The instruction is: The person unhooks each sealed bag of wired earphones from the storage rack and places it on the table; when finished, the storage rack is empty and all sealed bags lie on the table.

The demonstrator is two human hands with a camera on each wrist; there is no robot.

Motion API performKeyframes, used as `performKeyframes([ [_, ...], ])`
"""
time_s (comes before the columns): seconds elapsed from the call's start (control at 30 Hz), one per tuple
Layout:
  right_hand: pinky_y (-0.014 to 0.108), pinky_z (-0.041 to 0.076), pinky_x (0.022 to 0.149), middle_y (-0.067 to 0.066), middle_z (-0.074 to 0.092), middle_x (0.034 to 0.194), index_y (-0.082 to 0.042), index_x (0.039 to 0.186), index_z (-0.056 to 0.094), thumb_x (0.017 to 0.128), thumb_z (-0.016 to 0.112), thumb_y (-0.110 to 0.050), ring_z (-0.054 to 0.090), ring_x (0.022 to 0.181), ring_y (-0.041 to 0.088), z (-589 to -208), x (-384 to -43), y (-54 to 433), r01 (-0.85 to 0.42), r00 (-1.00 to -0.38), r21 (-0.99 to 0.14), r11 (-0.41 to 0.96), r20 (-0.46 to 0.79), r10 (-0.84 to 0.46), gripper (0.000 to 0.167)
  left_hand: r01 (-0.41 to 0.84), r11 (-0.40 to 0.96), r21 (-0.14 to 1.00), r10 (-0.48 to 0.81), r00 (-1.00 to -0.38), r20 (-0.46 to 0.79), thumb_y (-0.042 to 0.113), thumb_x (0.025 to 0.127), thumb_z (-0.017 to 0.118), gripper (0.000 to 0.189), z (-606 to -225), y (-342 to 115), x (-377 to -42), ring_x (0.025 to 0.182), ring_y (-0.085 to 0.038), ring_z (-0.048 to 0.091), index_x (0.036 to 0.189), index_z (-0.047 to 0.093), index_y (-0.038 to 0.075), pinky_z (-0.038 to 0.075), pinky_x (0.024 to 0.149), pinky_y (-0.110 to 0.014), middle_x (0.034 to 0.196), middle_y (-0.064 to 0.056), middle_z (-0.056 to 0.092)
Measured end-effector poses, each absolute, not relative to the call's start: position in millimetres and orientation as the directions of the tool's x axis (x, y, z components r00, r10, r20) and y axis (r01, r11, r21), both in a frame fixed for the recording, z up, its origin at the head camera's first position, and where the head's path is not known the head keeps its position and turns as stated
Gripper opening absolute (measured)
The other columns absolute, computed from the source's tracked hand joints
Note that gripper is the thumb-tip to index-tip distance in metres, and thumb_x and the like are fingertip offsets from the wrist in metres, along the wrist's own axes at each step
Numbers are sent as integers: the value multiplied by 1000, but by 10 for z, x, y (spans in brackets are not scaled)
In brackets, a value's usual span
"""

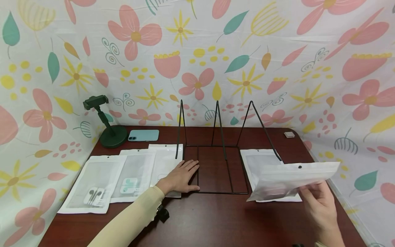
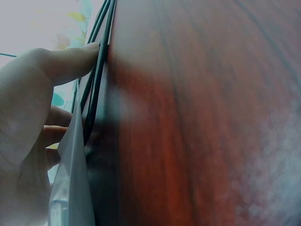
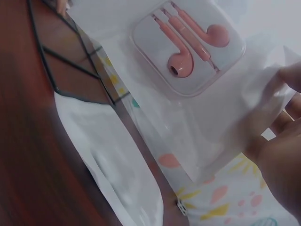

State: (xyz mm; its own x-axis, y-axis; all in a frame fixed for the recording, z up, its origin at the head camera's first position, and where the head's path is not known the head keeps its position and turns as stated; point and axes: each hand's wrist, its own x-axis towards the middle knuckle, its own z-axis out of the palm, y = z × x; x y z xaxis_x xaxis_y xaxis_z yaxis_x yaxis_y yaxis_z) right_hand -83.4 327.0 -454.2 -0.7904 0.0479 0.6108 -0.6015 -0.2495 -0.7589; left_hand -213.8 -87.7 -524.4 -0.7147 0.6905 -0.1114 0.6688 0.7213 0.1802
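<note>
My right hand (image 1: 322,202) pinches a white zip pouch (image 1: 296,175) by its right side, raised and tilted above the table's right part. Inside, in the right wrist view, pink earphones (image 3: 181,63) lie in a clear square case. Beneath it another white pouch (image 1: 251,161) lies on the table, partly hidden. My left hand (image 1: 182,176) rests with fingers extended on the left side of a black wire rack (image 1: 217,192). In the left wrist view the thumb touches the rack's wire (image 2: 98,75), and a pouch edge (image 2: 75,174) shows below the hand.
Three pouches overlap at the left: one with dark earphones (image 1: 95,196), one with a pale green case (image 1: 129,185), one partly under my left arm (image 1: 163,156). A green phone stand (image 1: 112,137), a light blue phone (image 1: 148,135) and a small white box (image 1: 289,134) stand behind.
</note>
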Motion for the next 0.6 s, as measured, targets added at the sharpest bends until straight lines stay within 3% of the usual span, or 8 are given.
performKeyframes([
  [0.2, 29, 52, 89, 26, 62, 120, 21, 124, 37, 88, 21, 31, 61, 111, 27, -4549, -856, 3453, -600, -749, -628, -496, 658, 73, 41, 669, 721, 181, 691, -715, -110, 68, 90, 50, 90, -5251, -879, -2142, 150, -26, 17, 154, 26, 10, 16, 120, -50, 162, -7, 21],
  [0.33, 31, 50, 94, 28, 59, 122, 20, 123, 35, 88, 21, 31, 59, 114, 30, -4557, -851, 3596, -631, -732, -590, -504, 667, 135, 38, 670, 720, 182, 692, -714, -109, 68, 90, 50, 90, -5260, -881, -2147, 150, -26, 18, 154, 26, 10, 16, 120, -50, 162, -6, 20],
  [0.6, 33, 54, 80, 31, 63, 107, 18, 116, 37, 87, 23, 31, 64, 98, 32, -4573, -858, 3770, -674, -714, -504, -541, 632, 302, 34, 669, 722, 176, 690, -714, -118, 68, 90, 49, 90, -5275, -876, -2158, 150, -25, 16, 155, 26, 11, 15, 121, -48, 163, -5, 19],
])
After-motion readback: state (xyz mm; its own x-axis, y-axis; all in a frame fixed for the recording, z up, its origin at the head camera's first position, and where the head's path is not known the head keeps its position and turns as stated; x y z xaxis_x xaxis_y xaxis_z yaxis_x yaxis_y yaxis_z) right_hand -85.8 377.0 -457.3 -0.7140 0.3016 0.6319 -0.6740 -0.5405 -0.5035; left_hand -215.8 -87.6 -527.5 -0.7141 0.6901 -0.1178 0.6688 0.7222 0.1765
